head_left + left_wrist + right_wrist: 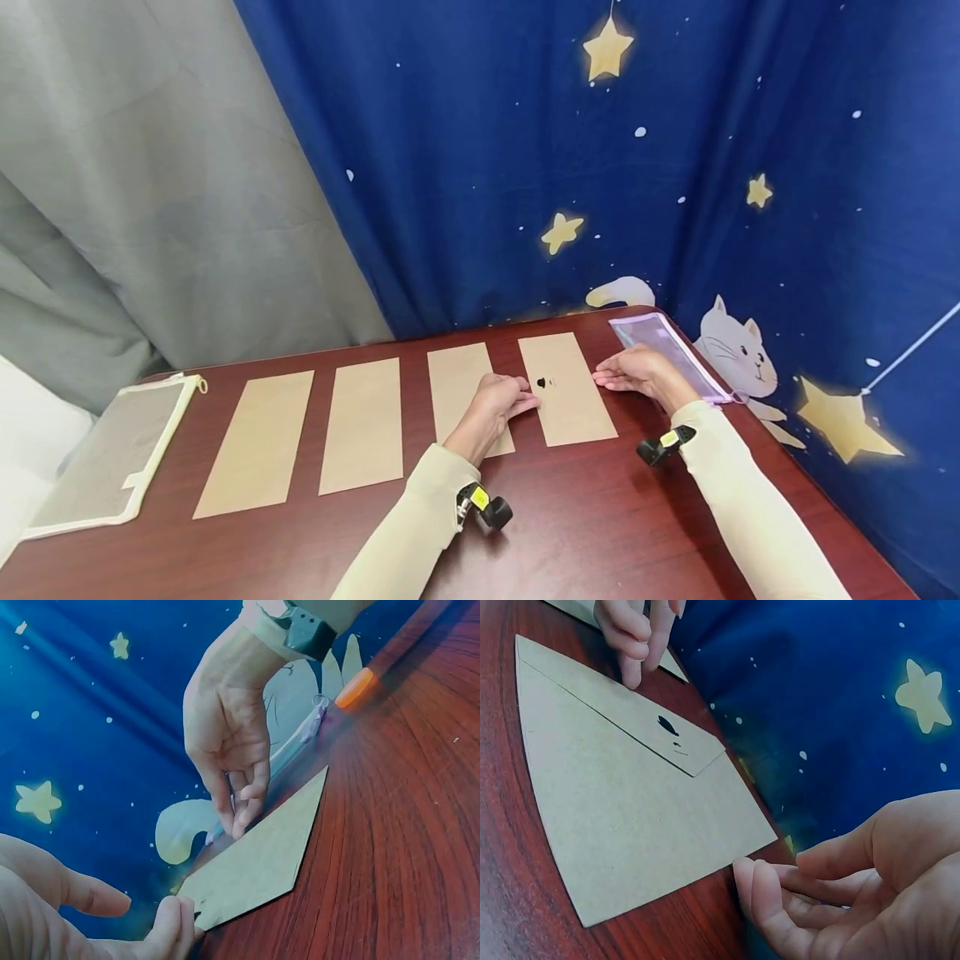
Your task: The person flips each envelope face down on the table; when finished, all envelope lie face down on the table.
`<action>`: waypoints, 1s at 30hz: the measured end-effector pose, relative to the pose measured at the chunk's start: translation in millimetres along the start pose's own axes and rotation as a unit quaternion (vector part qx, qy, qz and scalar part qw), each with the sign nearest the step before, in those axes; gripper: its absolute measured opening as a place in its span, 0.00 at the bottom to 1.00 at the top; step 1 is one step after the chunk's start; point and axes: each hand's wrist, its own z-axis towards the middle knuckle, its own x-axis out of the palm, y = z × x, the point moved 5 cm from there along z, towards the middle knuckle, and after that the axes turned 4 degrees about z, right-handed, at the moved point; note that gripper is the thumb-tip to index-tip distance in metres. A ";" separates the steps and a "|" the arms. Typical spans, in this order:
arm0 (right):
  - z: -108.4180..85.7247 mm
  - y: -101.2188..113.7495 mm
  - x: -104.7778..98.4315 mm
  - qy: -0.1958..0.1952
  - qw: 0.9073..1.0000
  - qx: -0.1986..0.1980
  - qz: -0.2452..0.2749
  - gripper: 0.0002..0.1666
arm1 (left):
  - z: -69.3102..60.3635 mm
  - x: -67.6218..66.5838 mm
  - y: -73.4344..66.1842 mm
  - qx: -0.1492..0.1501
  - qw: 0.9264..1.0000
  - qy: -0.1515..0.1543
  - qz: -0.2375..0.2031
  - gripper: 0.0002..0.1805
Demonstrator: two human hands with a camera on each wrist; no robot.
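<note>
A brown paper envelope [566, 408] lies flat on the table between my two hands. In the right wrist view the envelope [630, 817] shows a folded flap [649, 731] with a small black print. At its left edge is my left hand [497, 406], fingertips touching the paper and thumb apart from them. My right hand [637, 372] stands beside the envelope's right edge, fingers loosely bent with nothing between them. Whether its fingertips touch the paper I cannot tell. Another brown envelope [457, 375] lies partly hidden under my left forearm and hand.
Further left lie two more brown envelopes, one [363, 425] nearer and one [255, 446] farther. A white-edged mesh zip pouch [105, 458] sits at the table's left end. A purple zip pouch [678, 350] lies behind my right hand. Curtains [480, 167] hang along the back edge.
</note>
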 end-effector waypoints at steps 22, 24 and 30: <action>-26.7 23.5 10.6 -0.006 0.992 -0.122 0.035 0.27 | 2.5 -8.9 -21.5 0.063 0.996 -0.034 -0.044 0.11; -28.5 26.3 11.6 -0.007 0.991 -0.129 0.036 0.28 | 2.5 -9.2 -24.0 0.063 0.997 -0.027 -0.048 0.12; -29.8 25.2 13.1 -0.003 0.991 -0.125 0.040 0.28 | 1.0 -9.7 -28.0 0.058 0.997 -0.017 -0.048 0.12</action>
